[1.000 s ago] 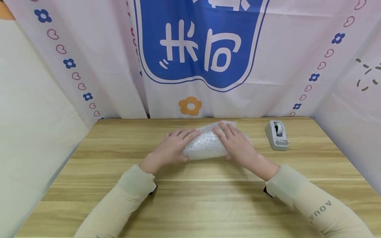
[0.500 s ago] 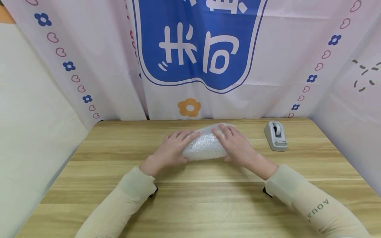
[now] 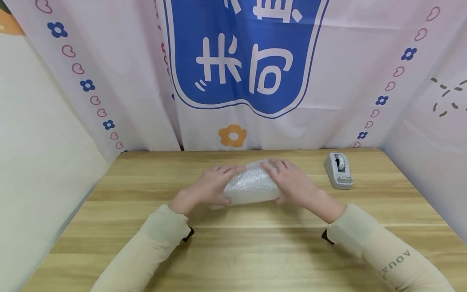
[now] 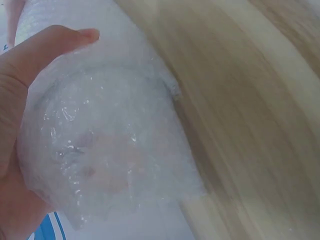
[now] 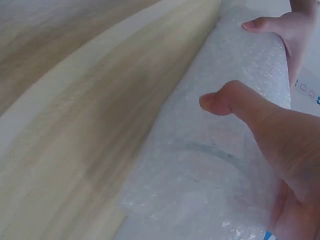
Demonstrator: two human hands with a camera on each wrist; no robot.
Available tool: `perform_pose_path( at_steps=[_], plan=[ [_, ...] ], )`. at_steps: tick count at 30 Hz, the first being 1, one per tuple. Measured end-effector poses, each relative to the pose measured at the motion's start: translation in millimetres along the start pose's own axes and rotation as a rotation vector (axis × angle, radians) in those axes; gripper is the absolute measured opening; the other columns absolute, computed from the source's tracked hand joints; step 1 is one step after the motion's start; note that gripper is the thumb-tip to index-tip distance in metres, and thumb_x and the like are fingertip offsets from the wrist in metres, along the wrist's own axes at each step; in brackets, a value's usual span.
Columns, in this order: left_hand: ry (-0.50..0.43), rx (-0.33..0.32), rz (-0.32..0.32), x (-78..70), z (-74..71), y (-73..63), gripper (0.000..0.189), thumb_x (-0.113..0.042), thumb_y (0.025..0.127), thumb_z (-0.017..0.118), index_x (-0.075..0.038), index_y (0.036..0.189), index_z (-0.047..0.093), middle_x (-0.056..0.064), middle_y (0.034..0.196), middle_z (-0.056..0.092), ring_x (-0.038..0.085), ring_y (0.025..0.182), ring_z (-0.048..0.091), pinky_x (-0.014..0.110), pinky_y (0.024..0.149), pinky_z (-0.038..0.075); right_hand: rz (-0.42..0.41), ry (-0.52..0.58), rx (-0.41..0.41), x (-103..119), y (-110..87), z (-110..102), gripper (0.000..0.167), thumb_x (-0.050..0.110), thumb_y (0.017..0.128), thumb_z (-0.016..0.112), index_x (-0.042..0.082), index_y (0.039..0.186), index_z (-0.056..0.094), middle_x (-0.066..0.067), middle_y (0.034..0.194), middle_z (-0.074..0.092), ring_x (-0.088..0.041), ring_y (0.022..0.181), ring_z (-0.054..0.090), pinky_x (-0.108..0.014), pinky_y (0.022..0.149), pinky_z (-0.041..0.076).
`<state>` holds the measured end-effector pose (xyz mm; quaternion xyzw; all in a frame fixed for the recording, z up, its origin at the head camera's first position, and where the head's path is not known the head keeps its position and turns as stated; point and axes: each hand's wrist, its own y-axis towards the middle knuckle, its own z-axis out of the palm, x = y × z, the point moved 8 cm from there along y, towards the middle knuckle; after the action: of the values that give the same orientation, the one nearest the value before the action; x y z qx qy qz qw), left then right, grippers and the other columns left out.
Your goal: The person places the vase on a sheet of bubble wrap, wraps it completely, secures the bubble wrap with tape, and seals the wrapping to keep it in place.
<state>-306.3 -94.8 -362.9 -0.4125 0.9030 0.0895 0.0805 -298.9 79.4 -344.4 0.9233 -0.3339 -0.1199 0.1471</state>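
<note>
A bundle of clear bubble wrap [image 3: 251, 186] lies crosswise on the wooden table. My left hand [image 3: 209, 184] grips its left end, thumb on the near side and fingers over the top. Its right end is held the same way by my right hand [image 3: 293, 184]. In the left wrist view the bubble wrap [image 4: 110, 115] forms a rounded roll, and a curved dark line shows faintly through it; what is inside cannot be made out. My right thumb presses on the bubble wrap [image 5: 200, 150] in the right wrist view, where the left hand appears farther along the roll.
A grey tape dispenser [image 3: 338, 171] with a roll of tape stands to the right of the bundle, near the back of the wooden table [image 3: 240, 255]. Behind the table hangs a printed white curtain [image 3: 350, 81]; pale fabric walls border both sides.
The bundle has turned slightly under both hands. The loose flap at its far right is gone from sight, and a thin edge shows below the left hand. Both hands keep their grip.
</note>
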Motion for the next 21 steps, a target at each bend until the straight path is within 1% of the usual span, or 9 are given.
perform_pose_path(
  at_steps=[3,7,11,15,17,21],
  plan=[
    [-0.038,0.026,0.000,-0.6,-1.1,1.4,0.104,-0.022,0.072,0.092,-0.022,0.160,0.035,0.011,0.154,0.047,0.040,0.131,0.051,0.062,0.101,0.046,-0.005,0.018,0.034,0,0.9,-3,0.112,0.032,0.051,0.101,-0.002,0.143,0.046,-0.032,0.135,0.054,-0.045,0.110,0.060,-0.053,0.094,0.054],
    [-0.095,0.077,-0.003,-0.5,-0.1,3.1,0.103,-0.020,0.073,0.091,-0.022,0.160,0.035,0.010,0.154,0.047,0.037,0.132,0.050,0.059,0.105,0.044,0.027,0.091,0.150,-4,2.8,-3,0.114,0.030,0.053,0.100,-0.002,0.147,0.044,-0.030,0.139,0.051,-0.045,0.117,0.057,-0.055,0.100,0.051],
    [-0.182,0.113,0.005,0.5,-0.4,6.3,0.104,-0.016,0.074,0.091,-0.017,0.161,0.034,0.009,0.158,0.043,0.033,0.139,0.045,0.054,0.112,0.040,0.061,0.156,0.261,-9,8.3,-1,0.116,0.027,0.055,0.099,-0.003,0.151,0.039,-0.028,0.143,0.050,-0.045,0.126,0.052,-0.056,0.108,0.044],
    [-0.241,0.107,0.008,4.9,-2.4,7.8,0.106,-0.014,0.074,0.093,-0.014,0.161,0.033,0.007,0.160,0.040,0.030,0.143,0.041,0.048,0.114,0.038,0.086,0.201,0.325,-14,14.8,1,0.116,0.024,0.058,0.097,-0.002,0.154,0.036,-0.026,0.147,0.048,-0.045,0.132,0.048,-0.056,0.112,0.040],
    [-0.251,0.099,-0.001,7.5,-2.7,7.3,0.107,-0.016,0.074,0.093,-0.015,0.162,0.033,0.007,0.160,0.040,0.030,0.143,0.041,0.050,0.114,0.039,0.099,0.218,0.343,-16,16.7,2,0.116,0.023,0.060,0.096,-0.001,0.155,0.035,-0.025,0.148,0.047,-0.045,0.133,0.047,-0.056,0.112,0.039],
    [-0.258,0.081,-0.016,10.7,-2.9,5.2,0.106,-0.020,0.074,0.093,-0.018,0.162,0.033,0.008,0.160,0.040,0.034,0.143,0.041,0.055,0.112,0.039,0.097,0.238,0.347,-17,19.2,4,0.116,0.025,0.059,0.097,0.000,0.155,0.036,-0.024,0.148,0.047,-0.043,0.133,0.047,-0.056,0.111,0.041]
  ],
)
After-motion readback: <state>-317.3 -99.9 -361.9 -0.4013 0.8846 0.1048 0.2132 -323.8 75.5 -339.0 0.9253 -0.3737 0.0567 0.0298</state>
